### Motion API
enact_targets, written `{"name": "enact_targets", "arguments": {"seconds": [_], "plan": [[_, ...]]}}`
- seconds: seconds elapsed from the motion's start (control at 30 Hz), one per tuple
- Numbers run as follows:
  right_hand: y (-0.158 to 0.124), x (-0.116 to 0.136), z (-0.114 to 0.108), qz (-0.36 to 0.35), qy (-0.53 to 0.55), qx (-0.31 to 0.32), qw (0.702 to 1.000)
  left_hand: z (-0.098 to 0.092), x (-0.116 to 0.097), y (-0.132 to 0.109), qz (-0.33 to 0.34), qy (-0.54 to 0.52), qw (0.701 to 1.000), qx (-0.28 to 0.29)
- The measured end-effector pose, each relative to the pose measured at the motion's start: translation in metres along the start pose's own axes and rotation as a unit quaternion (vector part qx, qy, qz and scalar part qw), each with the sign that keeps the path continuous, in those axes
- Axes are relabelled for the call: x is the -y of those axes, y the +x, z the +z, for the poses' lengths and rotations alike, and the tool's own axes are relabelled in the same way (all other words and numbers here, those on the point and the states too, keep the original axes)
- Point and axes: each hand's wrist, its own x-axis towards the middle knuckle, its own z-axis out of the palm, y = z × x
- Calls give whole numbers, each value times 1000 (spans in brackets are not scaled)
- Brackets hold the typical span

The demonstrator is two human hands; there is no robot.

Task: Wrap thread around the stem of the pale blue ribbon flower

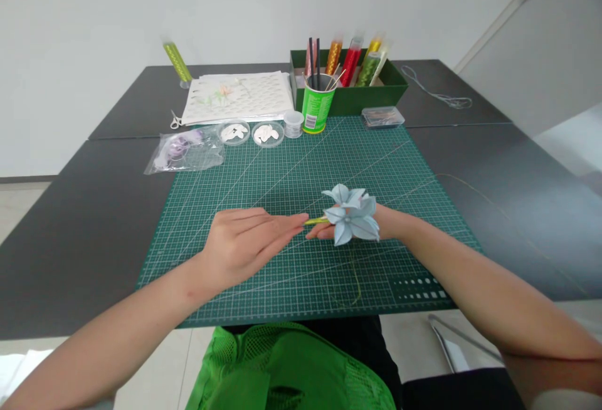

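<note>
My left hand (pixel 251 241) pinches the green stem (pixel 316 220) of a spray of pale blue artificial flowers (pixel 350 215) between its fingertips, above the cutting mat. Behind the petals is my right hand (pixel 383 222), largely covered by them. Its visible fingertips curl around the stem close to the blossoms, though its exact grip is hidden. The flowers lie sideways, their heads pointing right. A thin yellowish thread (pixel 360 284) hangs in a loop below the blossoms, over the green cutting mat (pixel 291 184).
Along the back stand a dark green box (pixel 348 103) of coloured thread tubes, a green can (pixel 316 109) with sticks, and white sheets (pixel 239 99). Petal dishes (pixel 268 134), a plastic bag (pixel 188 150), small scissors (pixel 175 120) and a clear case (pixel 383 116) lie nearer. Another thread (pixel 489 200) trails at right.
</note>
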Motion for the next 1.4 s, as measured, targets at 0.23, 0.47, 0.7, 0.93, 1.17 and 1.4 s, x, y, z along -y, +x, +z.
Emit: {"name": "enact_targets", "arguments": {"seconds": [0.23,0.47,0.7,0.93,1.17,1.4], "plan": [[4,-2,-14,105,154,-140,973,-3,-2,5,-89,-45,995,-18],[4,-7,-16,100,-179,-444,872,-1,-2,6,-146,-82,985,-26],[5,29,28,-49,59,-203,976,1,1,5,-180,-82,980,-28],[-2,36,51,-92,-16,-151,984,5,5,2,-206,-53,976,-37],[-9,40,42,-266,-340,-219,875,8,6,2,-229,-57,972,-10],[-16,54,26,-284,-278,-233,888,13,12,0,-231,-55,962,136]]}}
